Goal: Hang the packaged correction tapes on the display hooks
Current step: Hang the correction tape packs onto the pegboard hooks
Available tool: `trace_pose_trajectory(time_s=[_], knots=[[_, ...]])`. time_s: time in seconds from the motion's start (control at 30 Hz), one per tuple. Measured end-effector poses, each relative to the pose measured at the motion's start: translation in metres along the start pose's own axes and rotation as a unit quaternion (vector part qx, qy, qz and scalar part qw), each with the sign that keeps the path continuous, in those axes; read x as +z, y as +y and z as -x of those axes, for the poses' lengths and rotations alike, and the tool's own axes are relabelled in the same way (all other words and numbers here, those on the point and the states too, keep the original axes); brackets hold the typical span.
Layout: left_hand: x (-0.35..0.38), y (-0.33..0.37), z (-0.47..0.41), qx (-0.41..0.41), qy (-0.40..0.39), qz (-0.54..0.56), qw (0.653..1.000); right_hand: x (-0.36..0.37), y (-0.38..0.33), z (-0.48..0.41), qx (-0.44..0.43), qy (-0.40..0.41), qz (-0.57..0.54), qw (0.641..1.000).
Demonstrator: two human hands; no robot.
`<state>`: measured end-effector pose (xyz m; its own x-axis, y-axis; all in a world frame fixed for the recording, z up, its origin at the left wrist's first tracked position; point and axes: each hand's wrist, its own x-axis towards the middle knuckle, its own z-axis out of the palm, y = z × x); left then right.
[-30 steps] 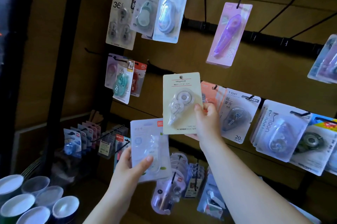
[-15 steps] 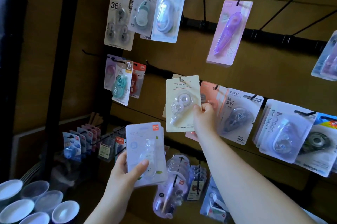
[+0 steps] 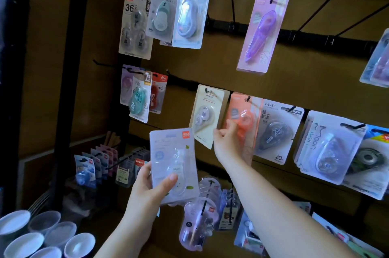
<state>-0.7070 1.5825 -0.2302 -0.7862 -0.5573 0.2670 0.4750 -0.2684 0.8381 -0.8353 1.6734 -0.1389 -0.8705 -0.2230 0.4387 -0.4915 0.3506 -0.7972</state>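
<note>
While the left hand (image 3: 147,192) is gripping a pale blister pack (image 3: 172,165) nearest the camera, thumb lying across its front and fingers curling behind, the right hand (image 3: 228,142) is reaching further in to the lower right edge of the cream-carded correction tape (image 3: 207,114). Blur is hiding whether its fingers are pinching the card or only touching it. That card is hanging tilted, its top hole apparently sitting on a hook (image 3: 208,90), just beside the orange pack (image 3: 242,119). If the hole is only catching the hook's tip, letting go is likely to drop it. The knuckles are also crowding the orange pack and could knock it loose.
</note>
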Motion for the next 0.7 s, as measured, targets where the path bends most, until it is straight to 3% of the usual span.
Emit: trace_pose_trajectory(time_s=[0.17,0.3,0.43,0.7], knots=[[0.017,0.008,0.008,0.025,0.005,-0.003,1.0,-0.019,0.001,0.03,-0.075,-0.091,0.006,0.993],[0.038,0.016,0.014,0.029,-0.003,-0.007,1.0,-0.047,-0.003,0.053,-0.08,-0.169,-0.027,0.982],[0.07,0.025,0.021,0.041,-0.028,-0.013,0.999,-0.086,-0.003,0.063,-0.092,-0.121,-0.055,0.987],[0.142,0.031,0.042,0.056,-0.082,-0.015,0.995,-0.156,0.001,0.081,-0.064,-0.115,-0.147,0.98]])
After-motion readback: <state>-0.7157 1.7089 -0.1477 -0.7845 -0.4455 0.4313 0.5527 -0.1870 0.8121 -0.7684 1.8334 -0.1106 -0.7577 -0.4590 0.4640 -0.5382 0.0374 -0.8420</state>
